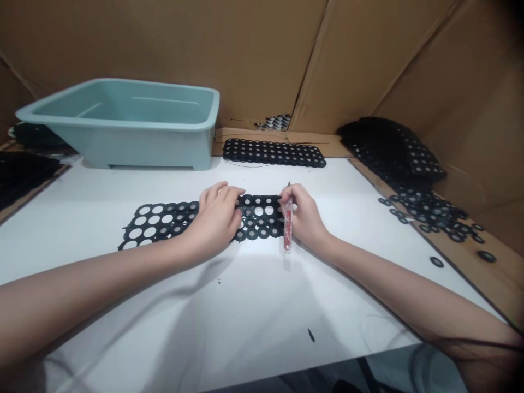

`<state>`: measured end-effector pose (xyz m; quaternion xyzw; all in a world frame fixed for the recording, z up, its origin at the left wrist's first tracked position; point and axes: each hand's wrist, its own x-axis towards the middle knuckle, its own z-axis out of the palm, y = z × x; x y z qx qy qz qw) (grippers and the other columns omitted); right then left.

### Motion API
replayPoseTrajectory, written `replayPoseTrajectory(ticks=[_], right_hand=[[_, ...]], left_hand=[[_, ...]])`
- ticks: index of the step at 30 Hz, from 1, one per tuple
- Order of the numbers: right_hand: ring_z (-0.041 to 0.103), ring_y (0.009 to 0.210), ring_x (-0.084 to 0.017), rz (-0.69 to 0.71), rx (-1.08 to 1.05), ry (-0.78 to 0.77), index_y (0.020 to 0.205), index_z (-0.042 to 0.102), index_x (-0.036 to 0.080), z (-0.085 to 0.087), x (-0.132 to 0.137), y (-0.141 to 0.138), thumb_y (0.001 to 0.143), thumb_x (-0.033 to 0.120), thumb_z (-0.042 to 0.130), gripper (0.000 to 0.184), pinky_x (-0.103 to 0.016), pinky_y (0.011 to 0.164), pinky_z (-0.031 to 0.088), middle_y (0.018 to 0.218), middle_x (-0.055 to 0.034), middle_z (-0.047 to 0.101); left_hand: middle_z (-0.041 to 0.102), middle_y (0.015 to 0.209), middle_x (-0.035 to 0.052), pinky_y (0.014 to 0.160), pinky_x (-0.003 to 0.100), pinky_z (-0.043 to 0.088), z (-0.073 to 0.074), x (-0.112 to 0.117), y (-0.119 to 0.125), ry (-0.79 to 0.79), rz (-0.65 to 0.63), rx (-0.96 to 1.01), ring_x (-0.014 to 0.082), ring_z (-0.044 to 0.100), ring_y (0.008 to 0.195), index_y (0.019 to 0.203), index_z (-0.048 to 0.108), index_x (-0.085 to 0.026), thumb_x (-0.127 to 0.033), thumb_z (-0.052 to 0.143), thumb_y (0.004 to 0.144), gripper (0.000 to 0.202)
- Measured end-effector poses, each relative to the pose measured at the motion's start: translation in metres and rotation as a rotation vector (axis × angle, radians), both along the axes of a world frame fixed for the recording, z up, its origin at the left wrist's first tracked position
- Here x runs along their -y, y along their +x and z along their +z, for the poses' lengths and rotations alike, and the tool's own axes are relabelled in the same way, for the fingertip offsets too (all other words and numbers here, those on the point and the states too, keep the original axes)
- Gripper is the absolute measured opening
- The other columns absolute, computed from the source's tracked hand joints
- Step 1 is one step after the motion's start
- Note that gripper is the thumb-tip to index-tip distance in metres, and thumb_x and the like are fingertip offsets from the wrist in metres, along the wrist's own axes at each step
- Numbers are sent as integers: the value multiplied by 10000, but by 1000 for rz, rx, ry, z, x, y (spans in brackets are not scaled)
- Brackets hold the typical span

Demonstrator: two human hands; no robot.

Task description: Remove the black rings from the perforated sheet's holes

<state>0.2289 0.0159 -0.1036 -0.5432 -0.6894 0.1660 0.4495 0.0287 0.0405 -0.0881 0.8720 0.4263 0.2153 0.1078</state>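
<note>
A black perforated strip (146,220) of joined rings lies on the white table, with large open holes at its left end and grey-centred discs in many of the other rings. My left hand (219,215) rests across its middle, fingers stretched over it and a little apart, covering part of the rings. At the strip's right end, my right hand (305,212) is closed around a pointed tool (287,226) with a clear handle that is red inside. The tool's dark tip points up and away from me. My right fingers hide the strip's right edge.
A pale blue tub (153,144) stands at the back left. Behind my hands lies another black ring strip (274,152). Stacked black sheets (385,150) and loose black rings (434,213) are along the right cardboard edge. A small black scrap (311,335) lies near the front.
</note>
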Motion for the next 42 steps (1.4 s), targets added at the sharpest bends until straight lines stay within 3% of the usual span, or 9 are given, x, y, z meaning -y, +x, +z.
replayPoseTrajectory(ticks=[4, 9, 15, 21, 27, 31, 34, 37, 42], right_hand=[[414, 684, -130, 13, 19, 13, 755, 379, 199, 1, 1, 1, 584, 16, 351, 252, -252, 617, 341, 766, 1, 425], [403, 686, -138, -1, -10, -58, 744, 391, 196, 0, -2, 2, 579, 29, 351, 238, -258, 610, 333, 726, 3, 423], [393, 652, -125, -38, -99, -136, 731, 389, 196, 1, -2, -1, 597, 35, 364, 211, -254, 587, 324, 692, 13, 416], [367, 574, -105, -21, -186, -194, 736, 381, 204, 0, 0, -1, 632, 39, 386, 194, -248, 547, 310, 655, 29, 413], [379, 552, -100, 42, -211, -203, 747, 357, 211, 1, -3, 2, 691, 73, 429, 166, -249, 556, 333, 654, 36, 411], [460, 814, -154, 36, -84, -15, 755, 375, 208, 10, -1, 1, 718, 194, 563, 192, -309, 755, 369, 861, -12, 469], [483, 867, -162, 242, -114, 39, 797, 386, 215, 16, 8, -4, 735, 263, 583, 212, -320, 797, 379, 895, -17, 489], [512, 763, -142, 402, -83, -112, 830, 447, 211, 17, 14, -11, 793, 269, 496, 85, -289, 686, 408, 846, -19, 525], [532, 684, -114, 296, -327, -387, 902, 429, 208, 13, 9, -17, 834, 192, 369, 92, -290, 678, 428, 776, 2, 542]], left_hand=[[569, 1009, 96, 884, 461, 320, -6, -17, 13, -109, 42, -41, 277, 426, 1017, 1066, 519, -162, -193, 329, 798, 330], [603, 895, 40, 836, 401, 366, -4, -29, 10, -272, -22, 43, 233, 501, 911, 921, 571, -202, -232, 365, 768, 258], [614, 850, 13, 779, 339, 398, -2, -30, 8, -375, -62, 142, 186, 541, 815, 833, 570, -209, -227, 390, 749, 199], [602, 775, -1, 617, 279, 429, 1, -29, 6, -527, -34, 201, 131, 529, 594, 861, 569, -208, -292, 387, 778, 217], [619, 792, 10, 671, 298, 420, 4, -29, 7, -496, -34, 169, 156, 555, 672, 820, 572, -194, -372, 407, 793, 245], [620, 793, 8, 711, 309, 405, 6, -30, 7, -482, -54, 143, 174, 556, 742, 812, 570, -192, -366, 415, 799, 232], [628, 845, 19, 753, 310, 406, 7, -32, 5, -518, -90, 164, 179, 559, 797, 844, 580, -185, -341, 417, 803, 229], [633, 951, 28, 835, 311, 390, 8, -33, 4, -561, -131, 203, 181, 556, 902, 903, 591, -186, -305, 423, 802, 229], [639, 928, 24, 802, 316, 401, 7, -34, 5, -594, -79, 207, 184, 565, 862, 911, 595, -185, -317, 445, 787, 235]])
